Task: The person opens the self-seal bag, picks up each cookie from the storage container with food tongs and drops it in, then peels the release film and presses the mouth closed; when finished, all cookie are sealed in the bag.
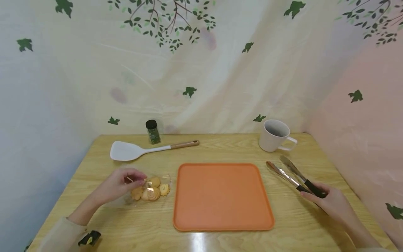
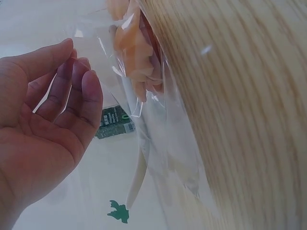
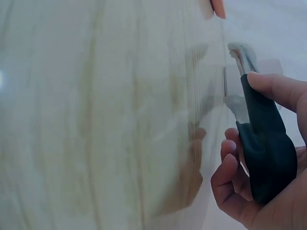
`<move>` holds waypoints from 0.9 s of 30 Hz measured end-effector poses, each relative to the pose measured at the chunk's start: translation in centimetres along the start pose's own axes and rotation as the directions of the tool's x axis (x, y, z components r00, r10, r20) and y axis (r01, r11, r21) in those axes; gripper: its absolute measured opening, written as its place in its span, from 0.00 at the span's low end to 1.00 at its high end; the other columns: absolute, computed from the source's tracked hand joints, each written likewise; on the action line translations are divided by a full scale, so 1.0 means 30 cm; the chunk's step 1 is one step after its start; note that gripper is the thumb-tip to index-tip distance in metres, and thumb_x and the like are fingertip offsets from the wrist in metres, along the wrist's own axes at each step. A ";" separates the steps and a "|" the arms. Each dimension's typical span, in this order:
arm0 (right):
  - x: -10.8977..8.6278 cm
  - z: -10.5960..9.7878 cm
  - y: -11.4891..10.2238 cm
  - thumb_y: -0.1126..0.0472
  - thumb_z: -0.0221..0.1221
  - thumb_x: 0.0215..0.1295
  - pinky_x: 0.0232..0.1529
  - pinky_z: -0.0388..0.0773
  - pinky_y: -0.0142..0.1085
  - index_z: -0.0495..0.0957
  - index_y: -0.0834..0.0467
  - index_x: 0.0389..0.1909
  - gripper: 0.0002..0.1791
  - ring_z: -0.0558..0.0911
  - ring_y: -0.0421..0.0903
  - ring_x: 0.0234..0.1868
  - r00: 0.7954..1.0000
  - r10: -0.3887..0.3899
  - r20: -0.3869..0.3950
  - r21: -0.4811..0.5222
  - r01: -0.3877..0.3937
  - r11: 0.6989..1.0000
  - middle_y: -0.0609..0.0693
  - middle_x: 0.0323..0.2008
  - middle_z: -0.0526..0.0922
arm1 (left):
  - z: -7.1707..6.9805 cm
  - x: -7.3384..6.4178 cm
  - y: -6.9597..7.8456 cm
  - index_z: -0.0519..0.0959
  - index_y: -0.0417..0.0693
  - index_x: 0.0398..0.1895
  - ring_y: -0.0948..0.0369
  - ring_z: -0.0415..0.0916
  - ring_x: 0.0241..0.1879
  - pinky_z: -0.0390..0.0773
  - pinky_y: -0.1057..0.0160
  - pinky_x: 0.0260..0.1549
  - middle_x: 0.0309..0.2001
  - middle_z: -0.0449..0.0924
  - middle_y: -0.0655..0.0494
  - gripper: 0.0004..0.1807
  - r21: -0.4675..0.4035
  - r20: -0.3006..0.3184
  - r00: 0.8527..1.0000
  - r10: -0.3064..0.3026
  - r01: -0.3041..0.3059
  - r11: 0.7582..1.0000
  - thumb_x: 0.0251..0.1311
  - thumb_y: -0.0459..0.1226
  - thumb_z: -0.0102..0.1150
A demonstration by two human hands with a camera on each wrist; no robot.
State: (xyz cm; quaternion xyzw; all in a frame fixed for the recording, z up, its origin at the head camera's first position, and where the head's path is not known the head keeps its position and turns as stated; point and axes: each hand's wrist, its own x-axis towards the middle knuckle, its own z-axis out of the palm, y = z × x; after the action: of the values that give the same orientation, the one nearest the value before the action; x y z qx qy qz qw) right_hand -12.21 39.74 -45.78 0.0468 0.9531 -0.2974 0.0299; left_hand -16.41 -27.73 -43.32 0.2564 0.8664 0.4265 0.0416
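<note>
My left hand (image 1: 118,185) pinches the edge of a clear plastic bag of cookies (image 1: 152,190) between thumb and fingertips. In the left wrist view, the film of the bag (image 2: 144,72) reaches from these fingertips (image 2: 72,45) across to the cookies. At the right, my right hand (image 1: 333,203) grips metal tongs (image 1: 310,185) by their black handles, and the two tong ends stand apart, pointing away from me. The right wrist view shows the thumb on one handle (image 3: 268,120) and the fingers curled around the other side. Between the hands lies an orange tray (image 1: 223,196).
A white spatula (image 1: 126,151) with a wooden handle end lies behind the bag. Behind it stands a small green jar (image 1: 153,132) with a black lid. A white mug (image 1: 274,135) stands at the back right. Patterned cloth (image 1: 217,77) hangs around the wooden table (image 1: 233,149).
</note>
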 end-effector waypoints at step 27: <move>0.046 0.010 -0.010 0.37 0.64 0.66 0.43 0.77 0.52 0.60 0.74 0.67 0.50 0.79 0.65 0.49 0.992 0.038 0.124 -0.047 -0.032 0.998 0.69 0.49 0.79 | -0.013 0.001 0.016 0.85 0.38 0.46 0.64 0.81 0.36 0.83 0.63 0.32 0.40 0.86 0.51 0.09 0.016 -0.002 1.000 -0.009 0.009 1.000 0.66 0.32 0.66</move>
State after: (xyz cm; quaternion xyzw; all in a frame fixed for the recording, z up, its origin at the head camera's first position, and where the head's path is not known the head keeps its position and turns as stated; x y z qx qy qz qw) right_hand -13.61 39.42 -45.97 0.0443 0.9548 -0.2779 0.0956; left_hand -16.36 -27.76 -42.71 0.2527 0.8709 0.4196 0.0408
